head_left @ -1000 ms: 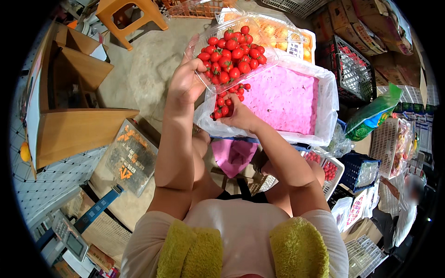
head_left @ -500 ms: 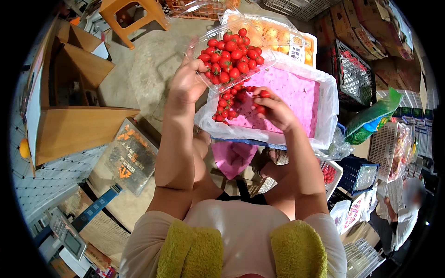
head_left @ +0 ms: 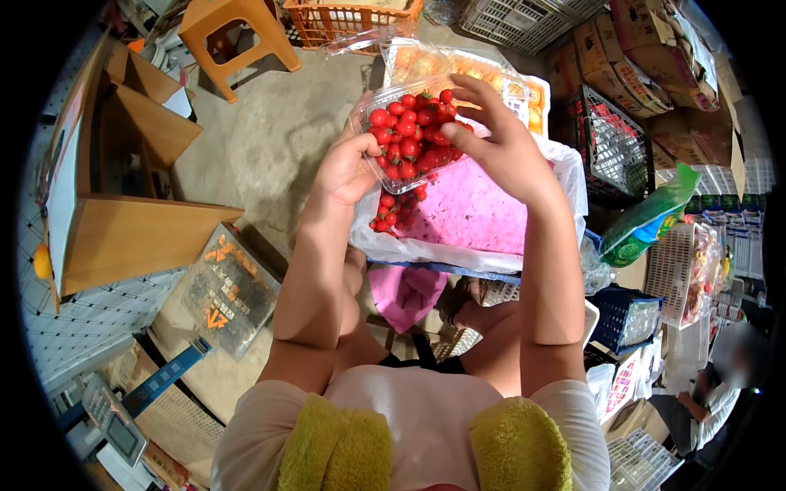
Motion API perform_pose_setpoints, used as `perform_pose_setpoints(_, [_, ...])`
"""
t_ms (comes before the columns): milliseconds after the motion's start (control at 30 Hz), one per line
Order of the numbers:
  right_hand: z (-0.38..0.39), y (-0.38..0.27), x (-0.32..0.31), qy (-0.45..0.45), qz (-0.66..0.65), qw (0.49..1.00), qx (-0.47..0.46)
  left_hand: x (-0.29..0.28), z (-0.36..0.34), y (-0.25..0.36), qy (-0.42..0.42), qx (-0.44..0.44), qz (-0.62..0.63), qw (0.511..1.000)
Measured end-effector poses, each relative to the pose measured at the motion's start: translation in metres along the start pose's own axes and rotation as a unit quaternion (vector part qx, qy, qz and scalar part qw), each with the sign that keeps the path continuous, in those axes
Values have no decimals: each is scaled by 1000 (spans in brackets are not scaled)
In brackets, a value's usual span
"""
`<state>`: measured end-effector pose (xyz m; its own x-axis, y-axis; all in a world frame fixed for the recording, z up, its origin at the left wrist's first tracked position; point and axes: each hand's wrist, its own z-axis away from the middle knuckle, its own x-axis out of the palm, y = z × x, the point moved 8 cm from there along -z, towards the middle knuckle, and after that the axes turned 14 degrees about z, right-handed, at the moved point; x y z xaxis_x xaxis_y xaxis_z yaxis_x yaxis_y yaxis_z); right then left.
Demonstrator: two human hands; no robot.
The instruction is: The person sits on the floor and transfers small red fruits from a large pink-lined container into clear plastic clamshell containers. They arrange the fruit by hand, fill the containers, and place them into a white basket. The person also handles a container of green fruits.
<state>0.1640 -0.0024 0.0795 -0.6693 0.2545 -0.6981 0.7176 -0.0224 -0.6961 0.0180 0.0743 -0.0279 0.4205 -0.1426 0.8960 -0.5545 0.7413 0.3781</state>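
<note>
My left hand point(head_left: 348, 159) grips the left side of a clear plastic clamshell point(head_left: 381, 173) heaped with red cherry tomatoes point(head_left: 408, 131), its lid point(head_left: 356, 39) raised at the back. Over the right part of the heap, my right hand point(head_left: 499, 139) has its fingers spread and curved, thumb at the tomatoes. Below the clamshell is a bin point(head_left: 566, 168) lined with white plastic and a pink layer point(head_left: 467, 213); more cherry tomatoes point(head_left: 385, 217) lie along its left side. Behind it stands a white tray of yellow fruit point(head_left: 536, 106).
An orange stool point(head_left: 233, 37) and orange basket point(head_left: 352, 20) stand at the back, a wooden cabinet point(head_left: 139, 245) at left, a scale point(head_left: 115, 417) lower left. Boxes point(head_left: 622, 57), black crate point(head_left: 606, 143) and green bag point(head_left: 647, 217) are right; another person point(head_left: 712, 409) is lower right.
My right hand has risen from the tomatoes in the bin to the top of the clamshell, its fingers now spread. The clamshell has shifted slightly right and down.
</note>
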Motion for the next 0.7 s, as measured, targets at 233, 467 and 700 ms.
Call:
perform_pose_setpoints(233, [45, 186, 15, 159, 85, 965, 193, -11, 1, 17, 13, 22, 5, 1000])
perform_pose_setpoints(467, [35, 224, 106, 46, 244, 950, 192, -12, 2, 23, 28, 55, 18, 998])
perform_pose_setpoints(700, [50, 182, 168, -5, 48, 985, 166, -11, 3, 27, 57, 77, -6, 995])
